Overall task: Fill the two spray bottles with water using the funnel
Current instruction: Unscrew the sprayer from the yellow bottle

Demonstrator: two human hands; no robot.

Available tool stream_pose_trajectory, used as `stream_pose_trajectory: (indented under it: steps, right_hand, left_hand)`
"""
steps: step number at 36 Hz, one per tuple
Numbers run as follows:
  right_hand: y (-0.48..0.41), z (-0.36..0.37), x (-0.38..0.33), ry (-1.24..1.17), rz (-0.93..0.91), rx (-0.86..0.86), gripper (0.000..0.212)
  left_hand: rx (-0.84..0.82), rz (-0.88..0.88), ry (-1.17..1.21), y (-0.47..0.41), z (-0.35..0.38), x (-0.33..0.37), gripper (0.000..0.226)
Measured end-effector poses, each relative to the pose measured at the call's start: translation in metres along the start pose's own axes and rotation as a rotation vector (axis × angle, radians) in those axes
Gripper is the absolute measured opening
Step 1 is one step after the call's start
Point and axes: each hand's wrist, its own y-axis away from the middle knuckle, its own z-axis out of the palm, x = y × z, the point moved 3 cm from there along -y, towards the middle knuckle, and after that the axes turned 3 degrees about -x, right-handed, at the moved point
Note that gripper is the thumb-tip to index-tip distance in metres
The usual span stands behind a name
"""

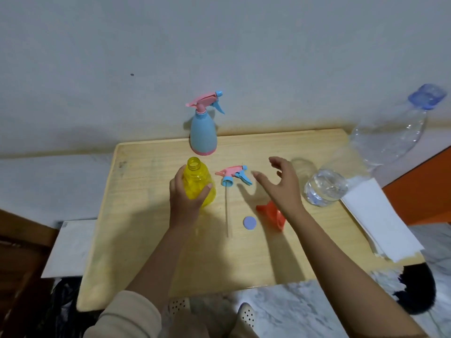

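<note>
The yellow spray bottle [199, 184] is gripped around its body by the left hand [185, 200], with the thumb pressed on the side facing the right and the fingers wrapped round the far side; the bottle is held upright on the wooden table [151, 240], and its threaded neck is uncapped. The right hand [284, 185] is held open above the table with its fingers spread and slightly curled, and nothing is grasped in it.

Between the two hands the detached spray head [234, 175] is laid on its side, pink and blue, with its thin dip tube stretched towards the near edge of the table. The orange funnel [272, 212] is seen lying on its side just below the right wrist, partly hidden by it. A small round bluish cap [249, 223] is laid flat between the dip tube and the funnel.

The second spray bottle [203, 132], blue with a pink base and its trigger head fitted, is stood upright at the far edge of the table, behind the yellow one. To the right of the open hand a large clear water bottle [341, 181] is stood, water visible in its lower part, with a blue cap at its top. A stack of white paper [380, 220] is laid at the right edge of the table, beside that bottle.

Both forearms are extended forward over the table; a pale sleeve [127, 315] is pushed back on the left arm.
</note>
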Motion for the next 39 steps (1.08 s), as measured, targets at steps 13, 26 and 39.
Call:
stream_pose_trajectory:
  steps: [13,26,39]
  right_hand:
    - [0.063,-0.028,0.048,-0.145,0.167,-0.342,0.052]
    - [0.030,-0.017,-0.008,-0.048,0.095,-0.035,0.086]
    - [0.024,0.043,-0.123,0.121,-0.291,-0.215,0.089]
  left_hand:
    - [-0.046,-0.008,0.045,0.024,0.006,-0.002,0.083]
    - [-0.172,0.034,0.204,0.029,0.003,-0.011,0.082]
    - [-0.270,0.147,0.201,0.023,-0.002,-0.017,0.070]
